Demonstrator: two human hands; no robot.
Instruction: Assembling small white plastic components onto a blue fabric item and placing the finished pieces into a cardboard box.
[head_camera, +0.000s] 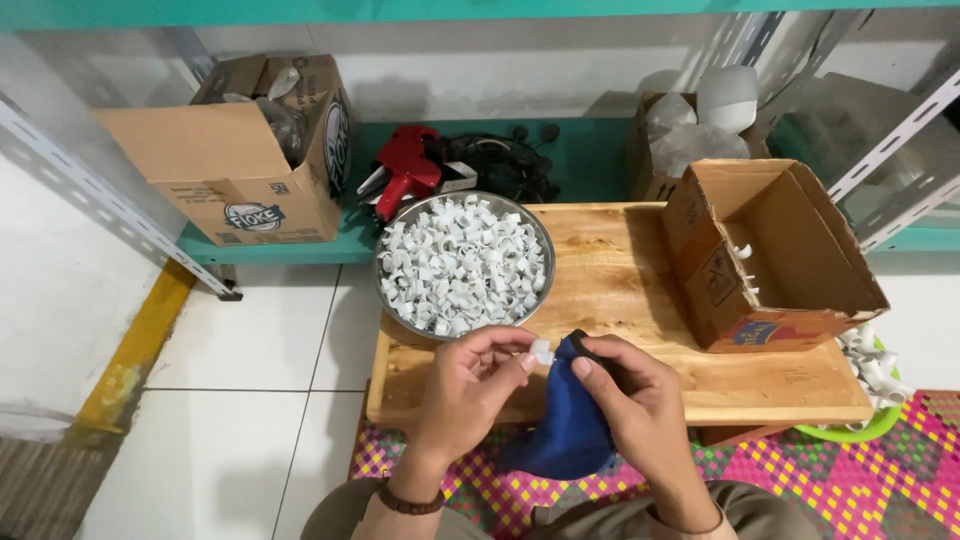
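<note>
My left hand (470, 385) pinches a small white plastic clip (541, 351) between thumb and fingertips, just in front of a metal bowl (388, 298) heaped with several of the same white clips (462, 265). My right hand (630, 395) grips the top of a dark blue cloth pouch (570, 430), holding its mouth right beside the clip. Both hands hover over the near edge of a low wooden board (610, 270). A dark bracelet circles my left wrist.
An open cardboard box (790, 290) lies tilted on the board's right, a few white clips inside. A green basin (860, 425) of white clips sits lower right. On the teal shelf behind stand more cardboard boxes (230, 170), a red tool (408, 170) and black cables. A pink woven mat lies underneath.
</note>
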